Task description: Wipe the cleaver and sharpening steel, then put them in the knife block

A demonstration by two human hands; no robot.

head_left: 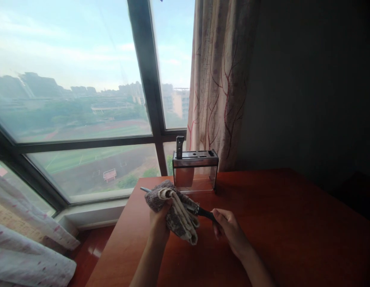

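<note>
One window (95, 103) at left; mid-view, a cloth (176, 215) wrapped about a black-handled tool (206, 214), held over the red-brown tabletop (277, 239).
Left hand (159, 223) closed round the bunched cloth, fingers partly lost in its folds; the tool's narrow metal tip pokes out on the left, most of its length covered. Just beyond, clear-sided holder (196, 161) upright on the tabletop, one dark handle (179, 147) standing at its top left. Patterned curtain (217, 87) hangs behind it. Right hand (228, 227) gripping the tool's black handle, thumb on top.
</note>
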